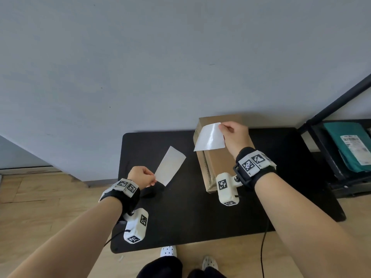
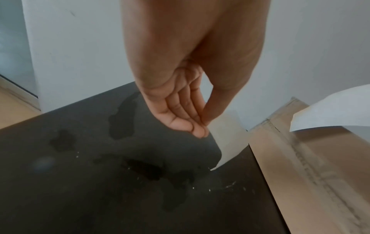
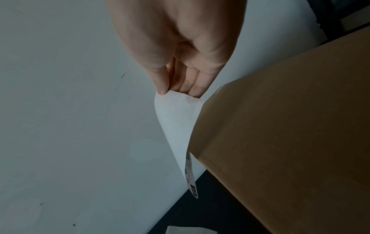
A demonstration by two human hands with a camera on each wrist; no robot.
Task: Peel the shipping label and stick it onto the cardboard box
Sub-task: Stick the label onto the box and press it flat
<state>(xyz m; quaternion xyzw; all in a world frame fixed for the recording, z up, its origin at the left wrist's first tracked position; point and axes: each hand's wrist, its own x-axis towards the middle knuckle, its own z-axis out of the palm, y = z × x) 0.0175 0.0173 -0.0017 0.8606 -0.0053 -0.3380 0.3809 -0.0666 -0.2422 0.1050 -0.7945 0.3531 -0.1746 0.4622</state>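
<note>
My right hand (image 1: 233, 135) pinches the top corner of a white shipping label (image 1: 209, 137), holding it in the air over the far left part of the brown cardboard box (image 1: 220, 167). The label's plain side faces me; its printed side (image 3: 191, 178) shows edge-on in the right wrist view, beside the box (image 3: 290, 126). My left hand (image 1: 142, 177) pinches the near end of the pale backing sheet (image 1: 170, 165) above the black table (image 1: 180, 217). In the left wrist view, thumb and fingers (image 2: 197, 125) grip that sheet (image 2: 226, 139), with the box (image 2: 310, 166) and label (image 2: 332, 110) to the right.
The box stands at the table's back right, close to a grey wall (image 1: 160, 67). A black rack (image 1: 331, 157) on the right holds a teal parcel (image 1: 349, 145). Wooden floor (image 1: 40, 207) lies to the left. The table shows dark smudges (image 2: 124, 117).
</note>
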